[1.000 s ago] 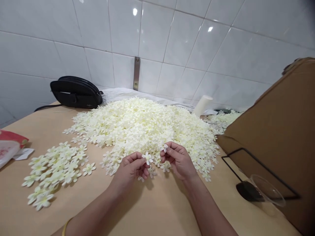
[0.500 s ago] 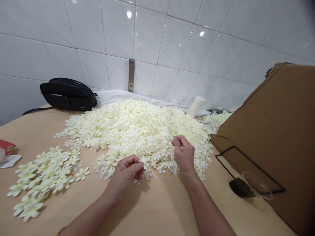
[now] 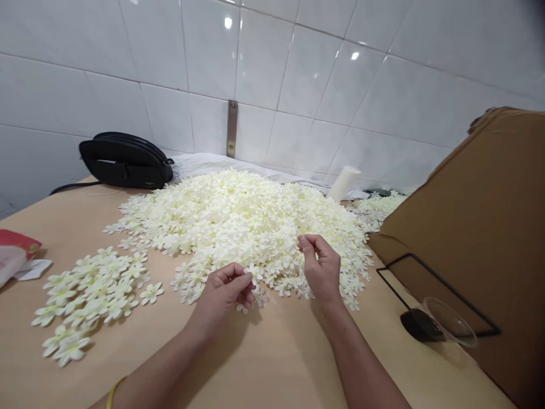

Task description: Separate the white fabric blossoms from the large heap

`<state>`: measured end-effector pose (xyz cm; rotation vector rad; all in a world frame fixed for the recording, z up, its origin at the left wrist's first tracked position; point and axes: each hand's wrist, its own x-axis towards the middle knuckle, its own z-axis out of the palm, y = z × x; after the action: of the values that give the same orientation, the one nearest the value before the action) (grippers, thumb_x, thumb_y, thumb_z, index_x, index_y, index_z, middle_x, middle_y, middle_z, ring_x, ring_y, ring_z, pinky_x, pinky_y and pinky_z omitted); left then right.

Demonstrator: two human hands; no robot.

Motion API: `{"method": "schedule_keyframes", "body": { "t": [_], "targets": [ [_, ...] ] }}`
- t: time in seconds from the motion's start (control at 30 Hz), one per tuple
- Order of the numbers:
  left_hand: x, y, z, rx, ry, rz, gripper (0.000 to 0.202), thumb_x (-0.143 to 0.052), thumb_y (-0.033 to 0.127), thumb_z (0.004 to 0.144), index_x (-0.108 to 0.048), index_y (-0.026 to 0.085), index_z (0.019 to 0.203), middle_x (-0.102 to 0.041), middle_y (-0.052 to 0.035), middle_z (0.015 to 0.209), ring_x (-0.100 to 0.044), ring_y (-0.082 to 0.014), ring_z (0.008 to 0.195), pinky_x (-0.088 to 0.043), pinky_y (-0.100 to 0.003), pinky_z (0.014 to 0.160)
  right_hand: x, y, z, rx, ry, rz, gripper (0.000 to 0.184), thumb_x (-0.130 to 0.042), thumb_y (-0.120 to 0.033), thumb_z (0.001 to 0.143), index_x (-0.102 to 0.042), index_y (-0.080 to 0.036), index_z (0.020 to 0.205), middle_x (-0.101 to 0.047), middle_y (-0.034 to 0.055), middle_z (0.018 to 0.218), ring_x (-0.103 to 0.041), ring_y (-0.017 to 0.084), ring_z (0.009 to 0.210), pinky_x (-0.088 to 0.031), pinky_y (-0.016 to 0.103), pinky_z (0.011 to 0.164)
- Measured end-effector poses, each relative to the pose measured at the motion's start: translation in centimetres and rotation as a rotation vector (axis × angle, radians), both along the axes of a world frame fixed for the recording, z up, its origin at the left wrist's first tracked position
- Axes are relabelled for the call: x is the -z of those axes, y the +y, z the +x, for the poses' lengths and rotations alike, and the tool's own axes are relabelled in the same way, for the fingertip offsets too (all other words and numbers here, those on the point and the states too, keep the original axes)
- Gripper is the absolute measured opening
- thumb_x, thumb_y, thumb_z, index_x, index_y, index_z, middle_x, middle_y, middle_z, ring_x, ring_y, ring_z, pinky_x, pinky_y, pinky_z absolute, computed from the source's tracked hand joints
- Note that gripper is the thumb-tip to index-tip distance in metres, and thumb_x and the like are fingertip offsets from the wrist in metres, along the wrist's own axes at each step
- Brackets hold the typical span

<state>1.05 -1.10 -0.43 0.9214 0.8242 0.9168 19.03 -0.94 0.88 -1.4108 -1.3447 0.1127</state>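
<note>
A large heap of pale cream artificial flowers (image 3: 238,210) covers the middle of the table. In front of it my left hand (image 3: 230,291) pinches a small white flower (image 3: 256,274) between thumb and fingertips. My right hand (image 3: 322,267) is closed in a pinch at the heap's front right. Whatever lies between its fingertips is too small to make out. The two hands are apart. To the left, a smaller group of loose flowers (image 3: 91,289) lies on the wood-coloured table top (image 3: 272,363).
A black bag (image 3: 128,162) stands at the back left by the tiled wall. On the right are a cardboard box (image 3: 472,227), a black wire frame (image 3: 451,289) and a clear plastic cup (image 3: 451,322). Behind the heap leans a white cylinder (image 3: 343,183). A red packet (image 3: 19,244) lies far left.
The view has shifted a little, so most things appear slightly further right. Both hands keep almost the same pose, with the flower still in my left fingers.
</note>
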Motion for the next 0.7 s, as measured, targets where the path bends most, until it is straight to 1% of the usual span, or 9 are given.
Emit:
{"method": "schedule_keyframes", "body": {
  "t": [0.07, 0.1, 0.13, 0.2, 0.27, 0.37, 0.47, 0.57, 0.7],
  "targets": [
    [0.1, 0.1, 0.0, -0.015, -0.014, 0.004, 0.020, -0.062, 0.031, 0.065, -0.052, 0.015, 0.059, -0.056, 0.0005, 0.053, -0.050, -0.0086, 0.045, -0.040, -0.021, 0.046, -0.1, -0.4, -0.9, -0.127, -0.098, -0.010, 0.015, -0.044, -0.025, 0.080, -0.055, -0.018, 0.072, -0.054, 0.0016, 0.067, -0.050, 0.013, 0.064, -0.040, 0.026, 0.061],
    [0.1, 0.1, -0.1, -0.022, -0.018, -0.001, 0.020, -0.062, 0.031, 0.064, -0.052, 0.015, 0.059, -0.056, 0.0005, 0.053, -0.050, -0.0085, 0.045, -0.040, -0.020, 0.046, -0.1, -0.4, -1.1, -0.149, -0.154, -0.013, 0.014, -0.044, -0.024, 0.080, -0.054, -0.018, 0.073, -0.054, 0.0023, 0.069, -0.050, 0.014, 0.066, -0.040, 0.027, 0.061],
    [0.1, 0.2, -0.1, -0.029, -0.017, -0.008, 0.021, -0.062, 0.032, 0.064, -0.051, 0.014, 0.058, -0.056, 0.0003, 0.054, -0.050, -0.0084, 0.045, -0.040, -0.020, 0.045, 0.0, -0.3, -1.0, -0.134, -0.204, -0.015, 0.012, -0.044, -0.024, 0.079, -0.054, -0.018, 0.075, -0.054, 0.0034, 0.072, -0.050, 0.015, 0.068, -0.040, 0.028, 0.063],
    [0.1, 0.2, -0.1, -0.039, -0.012, -0.018, 0.021, -0.063, 0.032, 0.063, -0.051, 0.015, 0.059, -0.056, 0.0001, 0.055, -0.051, -0.0087, 0.045, -0.040, -0.021, 0.045, 0.3, 0.1, -0.4, -0.022, -0.274, -0.026, 0.010, -0.046, -0.024, 0.078, -0.054, -0.018, 0.081, -0.054, 0.0056, 0.079, -0.050, 0.017, 0.074, -0.040, 0.031, 0.066],
    [0.1, 0.1, -0.1, -0.035, -0.007, -0.015, 0.021, -0.062, 0.032, 0.065, -0.051, 0.015, 0.059, -0.056, 0.0000, 0.054, -0.050, -0.0086, 0.045, -0.040, -0.021, 0.046, 0.8, 0.6, 0.5, 0.069, -0.318, -0.073, 0.014, -0.050, -0.026, 0.075, -0.053, -0.017, 0.086, -0.054, 0.0071, 0.083, -0.049, 0.020, 0.079, -0.039, 0.034, 0.070],
    [0.2, 0.1, -0.1, -0.015, 0.004, -0.006, 0.021, -0.060, 0.032, 0.067, -0.051, 0.014, 0.059, -0.055, 0.0005, 0.052, -0.049, -0.0079, 0.043, -0.039, -0.020, 0.046, 1.4, 1.0, 1.3, 0.099, -0.389, -0.162, 0.019, -0.053, -0.026, 0.071, -0.052, -0.016, 0.087, -0.055, 0.0079, 0.085, -0.048, 0.022, 0.082, -0.037, 0.036, 0.072],
    [0.2, 0.1, -0.1, -0.005, 0.029, -0.003, 0.021, -0.059, 0.031, 0.068, -0.050, 0.014, 0.059, -0.055, 0.0004, 0.050, -0.048, -0.0076, 0.042, -0.038, -0.020, 0.046, 1.7, 1.2, 1.3, 0.124, -0.433, -0.210, 0.014, -0.051, -0.023, 0.071, -0.053, -0.016, 0.083, -0.055, 0.0078, 0.084, -0.046, 0.022, 0.082, -0.036, 0.036, 0.072],
    [0.1, 0.1, 0.0, -0.002, 0.045, -0.001, 0.021, -0.058, 0.030, 0.069, -0.050, 0.014, 0.059, -0.055, 0.0003, 0.049, -0.048, -0.0075, 0.042, -0.038, -0.020, 0.046, 1.8, 1.2, 1.2, 0.149, -0.434, -0.223, 0.010, -0.046, -0.020, 0.074, -0.054, -0.017, 0.079, -0.056, 0.0072, 0.082, -0.046, 0.021, 0.080, -0.035, 0.034, 0.071],
    [0.0, 0.1, 0.0, -0.007, 0.041, -0.010, 0.021, -0.058, 0.030, 0.069, -0.049, 0.014, 0.059, -0.055, 0.0007, 0.050, -0.047, -0.0071, 0.042, -0.037, -0.020, 0.046, 1.7, 1.2, 1.5, 0.175, -0.429, -0.225, 0.015, -0.042, -0.018, 0.077, -0.056, -0.017, 0.078, -0.057, 0.0069, 0.079, -0.046, 0.020, 0.078, -0.034, 0.033, 0.070]
  ]
}}
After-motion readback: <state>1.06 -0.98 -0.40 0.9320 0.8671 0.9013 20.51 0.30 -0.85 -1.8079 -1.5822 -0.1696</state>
